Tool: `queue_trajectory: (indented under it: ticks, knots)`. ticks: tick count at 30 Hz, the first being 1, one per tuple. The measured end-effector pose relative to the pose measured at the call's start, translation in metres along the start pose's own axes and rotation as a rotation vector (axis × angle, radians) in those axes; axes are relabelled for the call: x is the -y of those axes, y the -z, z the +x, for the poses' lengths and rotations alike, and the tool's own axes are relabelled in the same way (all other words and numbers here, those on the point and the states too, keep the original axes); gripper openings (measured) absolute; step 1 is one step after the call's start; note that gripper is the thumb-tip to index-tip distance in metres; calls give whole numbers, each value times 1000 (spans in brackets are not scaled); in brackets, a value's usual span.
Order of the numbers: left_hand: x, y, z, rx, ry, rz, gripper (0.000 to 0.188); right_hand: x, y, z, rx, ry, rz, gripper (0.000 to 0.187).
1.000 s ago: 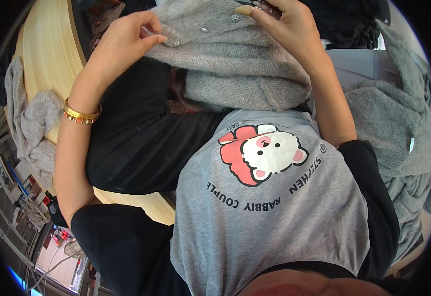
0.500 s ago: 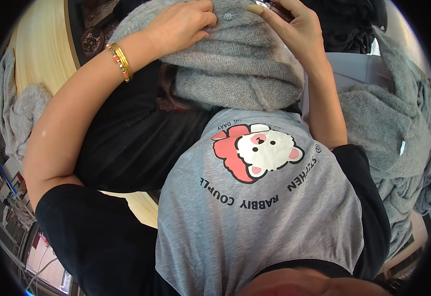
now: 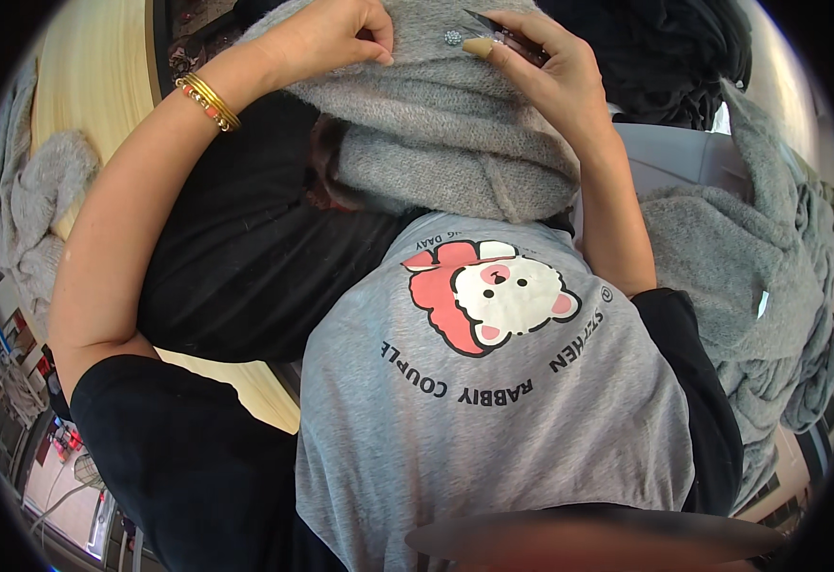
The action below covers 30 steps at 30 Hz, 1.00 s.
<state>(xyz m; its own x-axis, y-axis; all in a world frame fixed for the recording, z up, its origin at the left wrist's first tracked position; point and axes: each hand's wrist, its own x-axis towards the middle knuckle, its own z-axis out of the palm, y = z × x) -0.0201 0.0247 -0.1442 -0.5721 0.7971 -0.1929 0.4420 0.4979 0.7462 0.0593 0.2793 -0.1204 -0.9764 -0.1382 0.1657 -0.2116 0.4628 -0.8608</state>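
A grey knit garment (image 3: pixel 455 162) lies bunched over my lap, with a sparkling round button (image 3: pixel 452 37) on its upper part. My right hand (image 3: pixel 555 76) is closed round small dark thread snips (image 3: pixel 507 30). Their pointed tip reaches over the knit, just above and right of the button. A tan cover (image 3: pixel 479 48) on a fingertip of this hand is close beside the button. Left of the button, my left hand (image 3: pixel 336 38) is above the knit with its fingers curled and their tips together. Whatever is pinched there is too small to make out.
Grey knitwear (image 3: pixel 722 257) hangs in a heap on the right, beside a pale grey bin (image 3: pixel 679 153). Black cloth (image 3: pixel 665 48) is piled at the far right. More grey knitwear (image 3: pixel 54 181) rests on the light wooden table (image 3: pixel 102 86) at the left.
My left hand has moved left and lifted off the cloth beside the button. My right hand has come left and down, bringing the snips close to the button.
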Motion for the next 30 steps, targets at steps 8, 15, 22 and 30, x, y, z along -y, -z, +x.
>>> queue_trajectory:
  ticks: [8, 15, 22, 30]
  knots:
    - [-22, 20, -6, -3, 109, -108, 9, -8, -8, -5, 122, 5, -158, 36]
    - [-24, 28, -5, -43, 221, -170, 12, -10, -20, 9, 148, 28, -172, 35]
    - [-18, 26, -8, -134, 147, -400, 14, -5, -33, 17, 202, 52, -211, 35]
    - [-6, 22, -9, -146, 165, -340, 13, -9, -30, 9, 215, -16, -234, 34]
